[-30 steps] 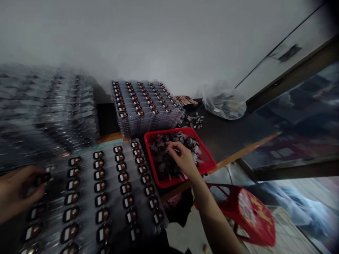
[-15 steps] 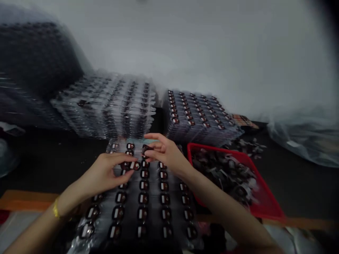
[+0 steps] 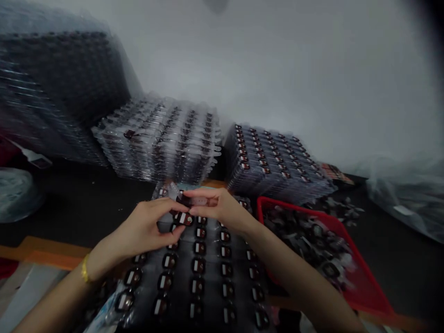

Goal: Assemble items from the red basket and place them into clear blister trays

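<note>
Centrally, the left hand (image 3: 144,226) is pinching a labelled watch-like piece (image 3: 185,219), the right hand (image 3: 222,208) a translucent strap (image 3: 199,201). Labelled units (image 3: 198,266) are already lining the lower-centre tray (image 3: 212,275); loose pieces (image 3: 307,238) are remaining in the lower-right basket (image 3: 371,289).

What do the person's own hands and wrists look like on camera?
Both are ungloved, and no sleeves are in view. The left hand has a shiny yellow band around its wrist; the right hand has nothing visible at its wrist.
</note>
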Demonstrator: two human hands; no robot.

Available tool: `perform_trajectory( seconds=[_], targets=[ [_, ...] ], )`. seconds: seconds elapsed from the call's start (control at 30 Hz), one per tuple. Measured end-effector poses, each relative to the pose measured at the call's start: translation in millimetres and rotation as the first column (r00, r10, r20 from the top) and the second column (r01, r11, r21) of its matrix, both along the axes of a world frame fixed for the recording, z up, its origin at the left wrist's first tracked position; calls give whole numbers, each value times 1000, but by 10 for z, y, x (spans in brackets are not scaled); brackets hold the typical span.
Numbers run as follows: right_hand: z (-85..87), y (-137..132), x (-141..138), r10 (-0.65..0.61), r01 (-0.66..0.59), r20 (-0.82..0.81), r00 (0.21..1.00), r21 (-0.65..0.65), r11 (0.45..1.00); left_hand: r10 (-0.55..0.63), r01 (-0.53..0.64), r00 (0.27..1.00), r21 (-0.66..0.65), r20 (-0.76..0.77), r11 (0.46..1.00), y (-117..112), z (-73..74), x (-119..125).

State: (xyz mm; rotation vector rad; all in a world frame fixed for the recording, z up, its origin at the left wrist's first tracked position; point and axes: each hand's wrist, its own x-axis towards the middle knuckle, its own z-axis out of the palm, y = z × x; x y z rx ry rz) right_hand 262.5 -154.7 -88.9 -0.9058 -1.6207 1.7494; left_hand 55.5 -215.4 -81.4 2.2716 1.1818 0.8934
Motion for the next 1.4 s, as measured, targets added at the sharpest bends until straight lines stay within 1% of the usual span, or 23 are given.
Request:
perform_trajectory(
  seconds=[0.07, 0.13, 0.2, 0.23, 0.33, 0.4, 0.47, 0.5, 0.53, 0.67, 0.73, 0.83, 1.0, 1.1, 1.2, 1.27, 1.4],
  targets=[
    [26, 9, 52, 41, -47, 62, 997, 109, 993, -16, 16, 1000, 9, 16, 1000, 13, 15, 4],
    [46, 6, 78, 18, -45, 104, 994, 265, 963, -24, 23, 999, 12, 27, 1000, 19, 39, 14],
    [58, -16, 85, -41, -8, 112, 993, 407, 913, -18, 18, 999, 5, 31, 1000, 21, 69, 28],
    [62, -34, 87, -77, 23, 99, 992, 457, 889, -10, 10, 999, -5, 33, 1000, 21, 84, 34],
    [73, -109, 102, -172, 127, 26, 985, 562, 817, 34, -31, 998, -71, 47, 997, 22, 111, 39],
    [73, -164, 116, -194, 162, -20, 981, 640, 751, 62, -51, 995, -120, 83, 991, 21, 114, 34],
    [63, -210, 128, -199, 165, -34, 980, 702, 693, 73, -54, 990, -151, 120, 987, 20, 112, 28],
    [54, -226, 132, -202, 167, -37, 979, 713, 681, 71, -49, 989, -163, 133, 985, 20, 114, 27],
    [44, -237, 135, -205, 169, -36, 978, 714, 680, 68, -43, 988, -175, 139, 984, 19, 117, 27],
    [15, -243, 147, -204, 156, -14, 979, 693, 704, 58, -27, 988, -212, 142, 977, 18, 142, 38],
    [14, -239, 154, -195, 143, -6, 981, 700, 699, 60, -26, 987, -221, 150, 975, 16, 152, 45],
    [21, -241, 162, -177, 130, -13, 984, 730, 671, 65, -13, 978, -253, 198, 967, 9, 155, 54],
    [35, -246, 176, -186, 142, -34, 982, 779, 610, 65, 35, 955, -328, 289, 944, -7, 155, 76],
    [40, -245, 190, -171, 118, -17, 985, 790, 601, 61, 48, 953, -346, 296, 937, -8, 163, 89],
    [42, -246, 203, -172, 124, -26, 985, 799, 589, 66, 42, 956, -353, 287, 935, -5, 170, 94],
    [43, -249, 209, -177, 140, -42, 983, 796, 589, 70, 38, 957, -360, 281, 932, -5, 171, 92],
    [54, -253, 214, -178, 138, -35, 983, 781, 609, 67, 43, 959, -372, 276, 927, 2, 166, 90]
  ],
)
